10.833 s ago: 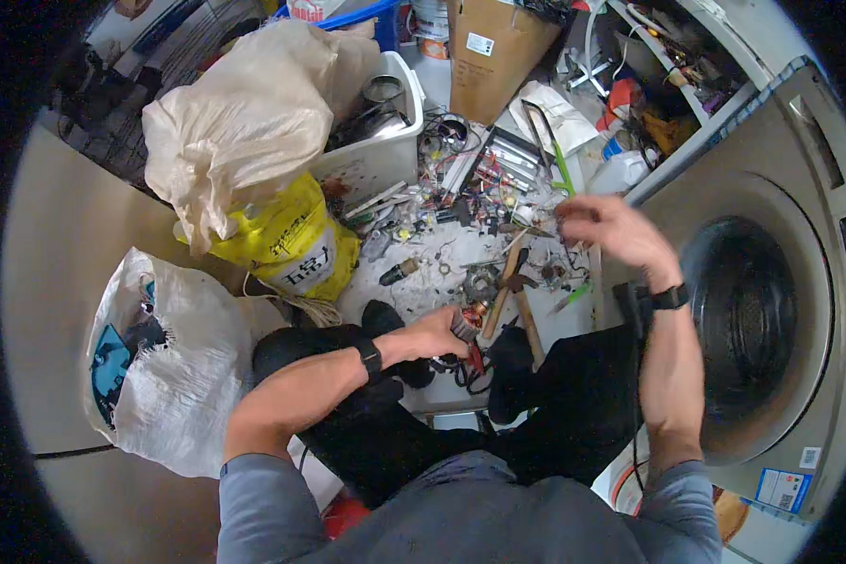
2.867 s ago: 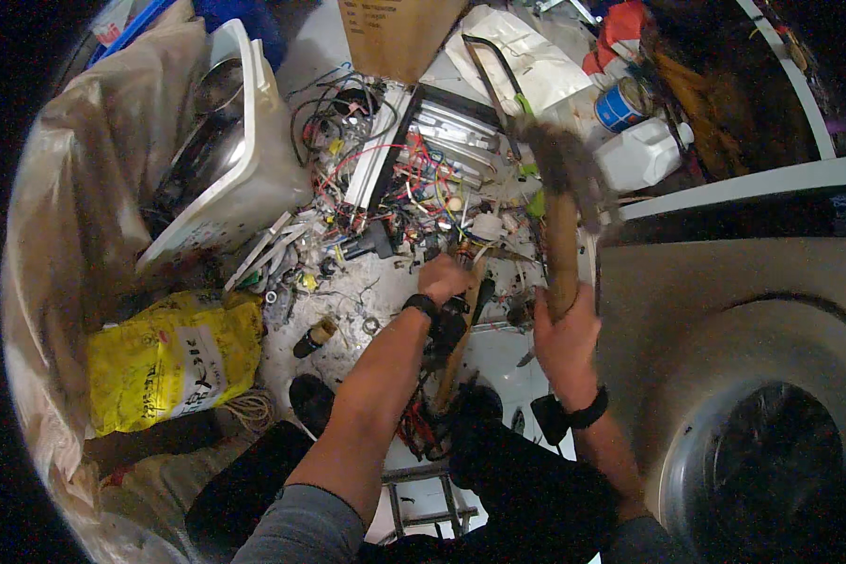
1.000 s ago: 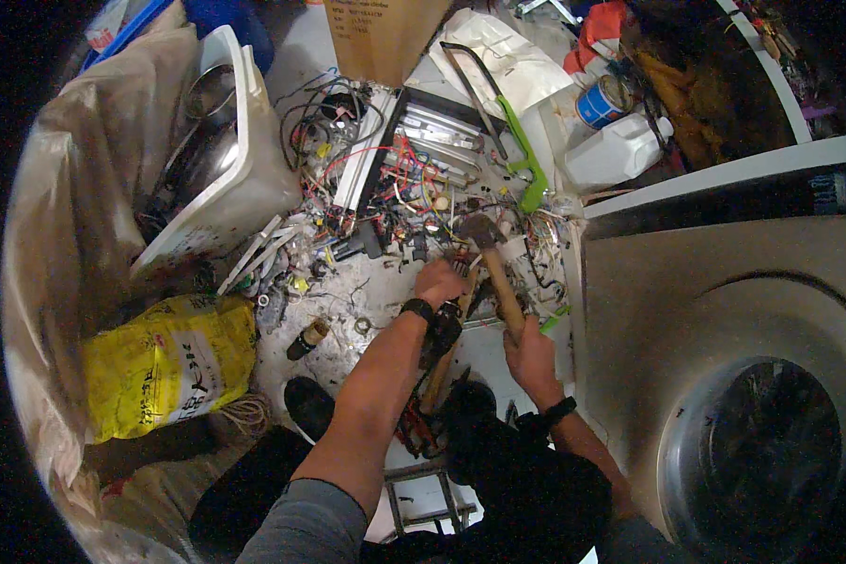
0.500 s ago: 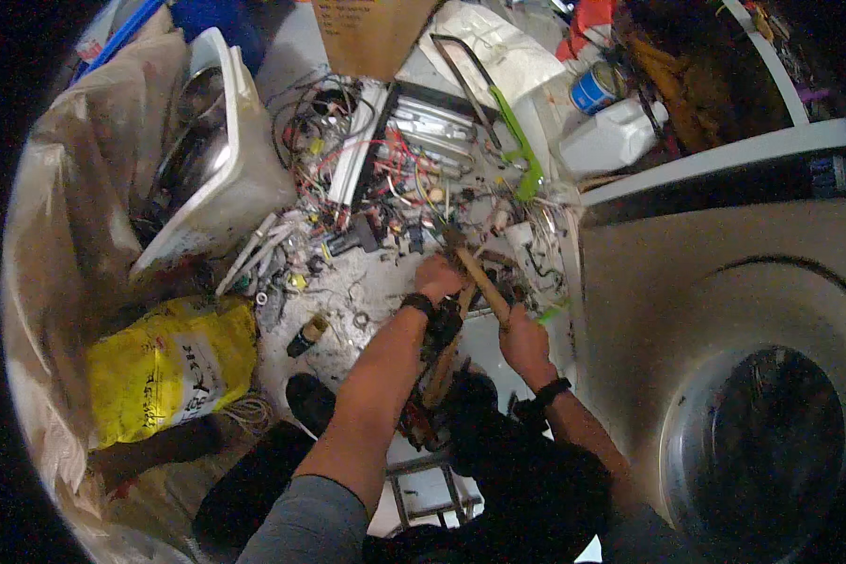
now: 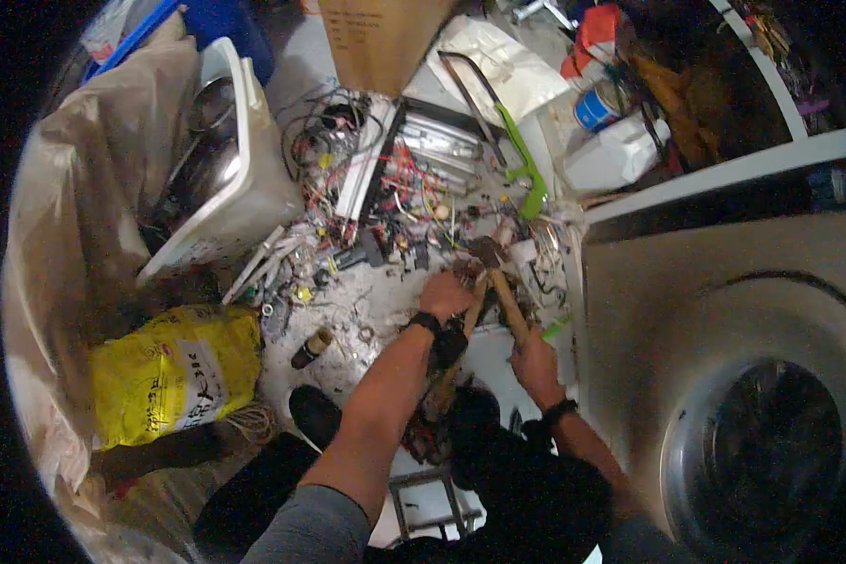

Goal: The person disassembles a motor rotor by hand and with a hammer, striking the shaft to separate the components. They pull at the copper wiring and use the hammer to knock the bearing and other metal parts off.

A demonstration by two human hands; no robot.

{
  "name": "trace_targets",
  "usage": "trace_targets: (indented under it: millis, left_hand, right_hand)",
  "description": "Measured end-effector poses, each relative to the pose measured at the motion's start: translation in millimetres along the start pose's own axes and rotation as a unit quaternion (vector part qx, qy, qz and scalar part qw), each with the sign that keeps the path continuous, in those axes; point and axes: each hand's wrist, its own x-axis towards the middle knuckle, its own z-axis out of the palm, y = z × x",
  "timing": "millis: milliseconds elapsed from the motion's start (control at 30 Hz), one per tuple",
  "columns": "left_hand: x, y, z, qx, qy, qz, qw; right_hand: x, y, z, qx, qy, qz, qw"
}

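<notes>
My right hand [image 5: 535, 365] is wrapped round the wooden handle of a hammer [image 5: 509, 305], whose dark head points away from me. Just left of it, my left hand [image 5: 445, 297] is closed low over the work spot. What its fingers grip is hidden beneath the hand. Beside that hand a second wooden handle [image 5: 477, 303] runs down toward my legs, its far end close to the hammer. Loose metal and plastic bits surround both hands. A dark cylinder with a tan end [image 5: 311, 348] lies on the floor left of my left forearm.
Tangled wires and scrap parts [image 5: 409, 193] spread ahead. A green-handled bow saw [image 5: 524, 164] lies at the far right of them. A white bin [image 5: 254, 179] and yellow bag [image 5: 174, 376] stand left. A front-loading washing machine [image 5: 714, 310] borders the right, below a white jug [image 5: 618, 150].
The hammer's head has swung to the right and its handle stands steeper. My right hand has shifted slightly right and nearer. The whole view has dropped a little in the picture.
</notes>
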Motion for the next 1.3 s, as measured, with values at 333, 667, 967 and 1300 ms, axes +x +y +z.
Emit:
trace_targets:
  millis: [333, 667, 967, 1300]
  left_hand:
    - [-78, 34, -92, -0.080, -0.110, -0.037, 0.990]
    - [-256, 132, -283, -0.342, -0.077, 0.079, 0.933]
    - [-407, 158, -371, -0.468, -0.074, 0.178, 0.863]
    - [-485, 173, -369, -0.321, 0.151, 0.152, 0.923]
  right_hand:
    - [-81, 30, -37, 0.072, -0.045, 0.116, 0.990]
    - [-182, 120, 24, 0.133, -0.148, 0.059, 0.978]
    - [-164, 69, 26, 0.201, -0.094, -0.085, 0.971]
    - [-160, 40, 17, 0.238, -0.057, -0.176, 0.954]
